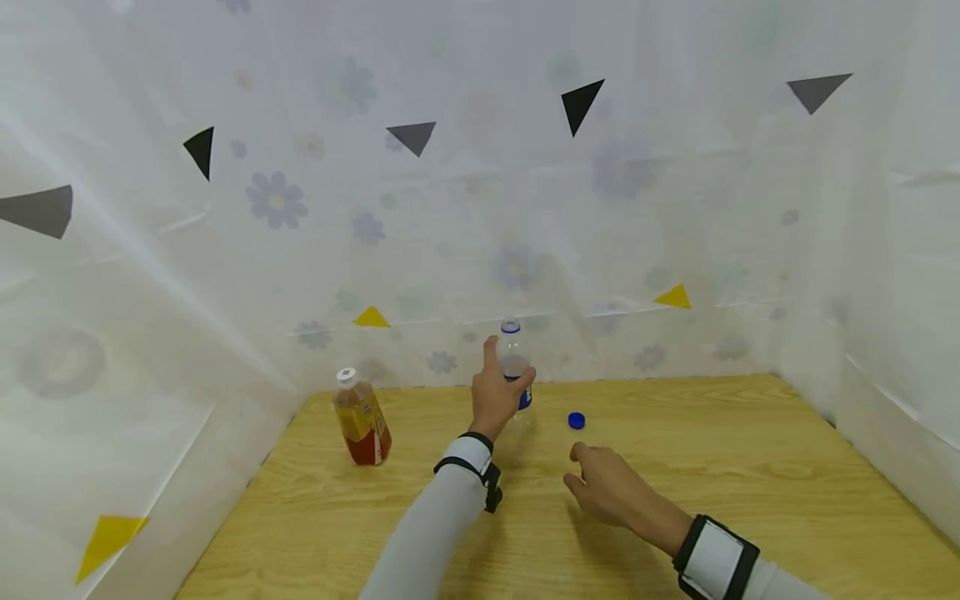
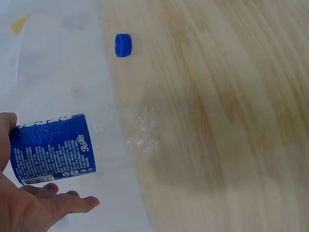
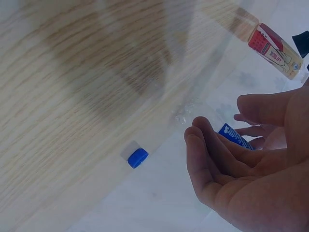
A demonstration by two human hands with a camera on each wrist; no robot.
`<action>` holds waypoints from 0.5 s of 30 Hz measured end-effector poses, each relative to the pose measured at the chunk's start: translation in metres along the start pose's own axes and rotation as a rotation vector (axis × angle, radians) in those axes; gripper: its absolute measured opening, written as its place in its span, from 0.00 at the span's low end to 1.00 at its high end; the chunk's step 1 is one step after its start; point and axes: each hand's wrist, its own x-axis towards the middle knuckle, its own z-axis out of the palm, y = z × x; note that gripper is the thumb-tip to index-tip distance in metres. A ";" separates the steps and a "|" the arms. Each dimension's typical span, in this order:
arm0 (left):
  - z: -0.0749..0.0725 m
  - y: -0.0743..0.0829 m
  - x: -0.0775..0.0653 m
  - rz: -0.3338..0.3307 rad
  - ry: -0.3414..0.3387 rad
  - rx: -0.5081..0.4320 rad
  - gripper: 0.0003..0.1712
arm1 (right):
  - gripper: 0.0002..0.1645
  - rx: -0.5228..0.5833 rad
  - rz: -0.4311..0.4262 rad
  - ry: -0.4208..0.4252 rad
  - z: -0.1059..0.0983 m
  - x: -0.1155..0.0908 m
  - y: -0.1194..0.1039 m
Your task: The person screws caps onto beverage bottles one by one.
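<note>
A clear plastic bottle (image 1: 515, 358) with a blue label (image 2: 54, 149) and no cap on its mouth stands upright near the table's back edge. My left hand (image 1: 498, 398) is spread around its near side, thumb and fingers wide apart. In the left wrist view, the thumb lies along the label's edge while the fingers stretch past it; whether they touch is unclear. A blue bottle cap (image 1: 576, 421) lies on the table to the right. Just in front of the cap hovers my right hand (image 1: 609, 487), its fingers loosely bent and holding nothing.
A bottle of amber drink (image 1: 362, 421) with a white cap and yellow label stands on the left of the wooden table (image 1: 712, 467). White sheeting (image 1: 465, 208) with flower prints and triangle stickers closes in the back and both sides.
</note>
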 end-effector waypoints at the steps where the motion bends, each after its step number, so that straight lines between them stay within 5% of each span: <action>1: 0.000 0.000 0.000 0.001 -0.003 0.002 0.48 | 0.17 0.001 -0.001 0.001 0.000 0.000 0.000; 9: -0.011 0.009 -0.003 0.054 -0.033 0.035 0.48 | 0.17 -0.003 -0.015 0.014 0.002 0.000 0.001; 15: -0.036 0.025 -0.010 0.107 -0.138 0.078 0.45 | 0.18 0.007 -0.005 -0.004 0.002 0.001 0.004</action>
